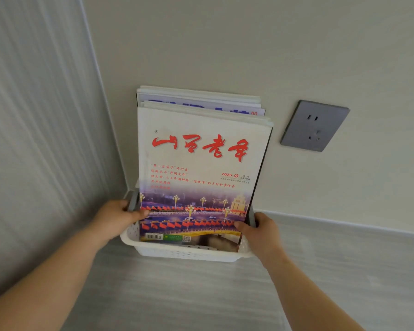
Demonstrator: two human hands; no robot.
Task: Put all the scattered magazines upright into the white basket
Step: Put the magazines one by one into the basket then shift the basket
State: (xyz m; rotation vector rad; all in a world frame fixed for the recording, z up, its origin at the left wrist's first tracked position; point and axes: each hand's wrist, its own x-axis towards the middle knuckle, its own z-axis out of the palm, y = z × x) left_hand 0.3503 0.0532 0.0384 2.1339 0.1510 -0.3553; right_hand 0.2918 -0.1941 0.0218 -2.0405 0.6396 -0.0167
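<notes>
A white perforated basket (187, 254) stands on a grey surface against the wall. Several magazines stand upright in it, leaning back on the wall. The front magazine (201, 168) has a white cover with red characters and a night street photo. Behind it the top of a magazine with blue lettering (201, 108) shows. My left hand (120, 218) grips the basket's left grey handle, thumb on the front cover. My right hand (258, 229) grips the right handle, thumb touching the cover's lower right corner.
A grey wall socket (314, 125) sits on the white wall to the right of the magazines. A striped grey panel (34, 139) forms the left wall, meeting the back wall in a corner just left of the basket. The grey surface (177, 295) extends toward me.
</notes>
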